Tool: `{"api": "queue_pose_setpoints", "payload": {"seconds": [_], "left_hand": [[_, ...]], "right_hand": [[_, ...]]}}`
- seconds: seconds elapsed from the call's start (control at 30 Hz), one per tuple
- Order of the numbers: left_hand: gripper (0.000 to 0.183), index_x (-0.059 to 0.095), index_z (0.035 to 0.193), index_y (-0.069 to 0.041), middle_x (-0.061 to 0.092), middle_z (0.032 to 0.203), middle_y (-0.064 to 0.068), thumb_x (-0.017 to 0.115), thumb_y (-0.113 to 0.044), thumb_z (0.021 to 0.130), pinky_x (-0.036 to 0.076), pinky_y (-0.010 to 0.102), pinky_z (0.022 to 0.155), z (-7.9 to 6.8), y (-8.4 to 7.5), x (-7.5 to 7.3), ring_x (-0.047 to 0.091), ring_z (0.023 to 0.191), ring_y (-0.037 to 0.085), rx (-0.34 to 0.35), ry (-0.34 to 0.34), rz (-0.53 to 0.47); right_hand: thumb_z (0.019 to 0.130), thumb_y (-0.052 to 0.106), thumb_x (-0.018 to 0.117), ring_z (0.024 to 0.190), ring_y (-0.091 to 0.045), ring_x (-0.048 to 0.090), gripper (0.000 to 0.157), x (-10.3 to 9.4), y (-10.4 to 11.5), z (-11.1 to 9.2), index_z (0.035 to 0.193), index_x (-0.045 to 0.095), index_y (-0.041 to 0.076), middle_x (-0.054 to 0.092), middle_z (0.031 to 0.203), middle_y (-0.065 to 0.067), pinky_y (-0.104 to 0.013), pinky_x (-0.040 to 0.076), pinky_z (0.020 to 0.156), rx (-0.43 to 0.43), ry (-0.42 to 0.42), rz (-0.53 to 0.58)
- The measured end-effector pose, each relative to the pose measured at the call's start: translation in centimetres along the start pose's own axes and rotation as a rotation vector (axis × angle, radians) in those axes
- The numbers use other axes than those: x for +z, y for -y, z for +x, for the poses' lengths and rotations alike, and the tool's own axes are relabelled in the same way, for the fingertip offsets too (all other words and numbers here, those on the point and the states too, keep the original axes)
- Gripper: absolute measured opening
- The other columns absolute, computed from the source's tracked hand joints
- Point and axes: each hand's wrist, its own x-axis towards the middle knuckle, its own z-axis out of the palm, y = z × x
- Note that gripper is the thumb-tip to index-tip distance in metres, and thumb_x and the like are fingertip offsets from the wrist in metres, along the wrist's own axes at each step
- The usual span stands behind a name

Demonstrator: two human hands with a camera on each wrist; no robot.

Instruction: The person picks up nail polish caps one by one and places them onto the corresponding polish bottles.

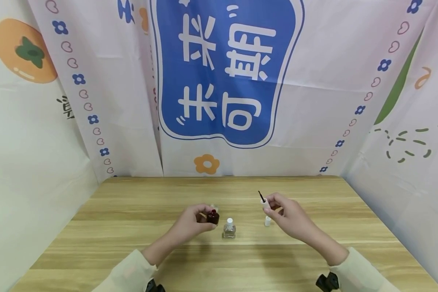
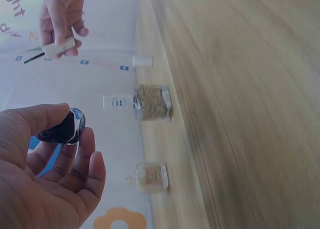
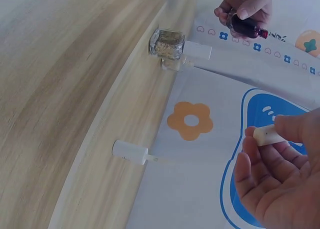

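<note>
My left hand [image 1: 191, 223] pinches a small dark red nail polish bottle [image 1: 213, 217] between thumb and fingers, above the table. Its neck is uncapped and red, as the right wrist view shows. To the right, my right hand [image 1: 292, 215] pinches a white nail polish cap [image 1: 265, 204] whose dark brush points up and away from the fingers. Between the hands stands a clear nail polish bottle [image 1: 229, 231] with its white cap on. Another clear bottle [image 2: 151, 178], uncapped, stands behind my left hand, which partly hides it in the head view.
A second white cap [image 3: 130, 151] stands on the wooden table [image 1: 233, 267] near my right hand, a short pale stem pointing up. Printed white cloth [image 1: 127, 101] hangs behind the table and along both sides.
</note>
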Motion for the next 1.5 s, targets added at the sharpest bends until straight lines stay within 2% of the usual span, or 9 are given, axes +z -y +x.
{"api": "queue_pose_setpoints", "payload": {"seconds": [0.33,0.63,0.97,1.23,1.5], "left_hand": [[0.030,0.065,0.103,0.002,0.064,0.097,0.008,0.077,0.001,0.077,0.054,0.025,0.067,-0.3,-1.0,1.0,0.059,0.078,0.019,0.032,0.020,0.005],[0.028,0.067,0.101,-0.001,0.065,0.098,0.006,0.078,0.000,0.076,0.053,0.026,0.065,-0.3,-1.4,1.7,0.059,0.078,0.019,0.030,0.027,0.042],[0.027,0.067,0.102,-0.003,0.063,0.096,0.005,0.078,-0.002,0.077,0.053,0.026,0.064,-0.4,-1.3,1.9,0.057,0.078,0.019,0.021,0.040,0.049],[0.026,0.068,0.101,-0.002,0.064,0.093,0.004,0.077,-0.001,0.077,0.054,0.027,0.064,-0.5,-1.5,2.1,0.058,0.078,0.019,0.023,0.060,0.038],[0.027,0.068,0.104,-0.001,0.065,0.093,0.004,0.076,0.002,0.078,0.052,0.024,0.061,-0.7,-1.5,2.3,0.057,0.077,0.017,0.056,0.060,0.021]], "right_hand": [[0.096,0.014,0.062,0.085,-0.012,0.060,0.014,0.2,0.7,0.0,0.109,0.062,0.009,0.064,0.090,0.008,-0.029,0.053,0.070,-0.071,0.038,0.015],[0.093,0.008,0.065,0.075,-0.009,0.059,0.013,0.4,1.1,-0.1,0.106,0.063,0.010,0.064,0.087,0.008,-0.027,0.053,0.064,-0.136,0.020,0.037],[0.092,0.016,0.068,0.075,-0.009,0.058,0.014,0.6,1.7,-0.2,0.105,0.069,0.010,0.067,0.092,0.006,-0.028,0.053,0.064,-0.196,0.002,0.050],[0.091,0.016,0.069,0.076,-0.008,0.058,0.012,1.2,2.3,-0.1,0.103,0.070,0.013,0.067,0.096,0.006,-0.026,0.052,0.064,-0.268,0.020,0.025],[0.092,0.018,0.069,0.074,-0.006,0.057,0.013,1.6,2.6,-0.2,0.105,0.070,0.014,0.065,0.092,0.010,-0.026,0.051,0.061,-0.270,0.060,0.007]]}}
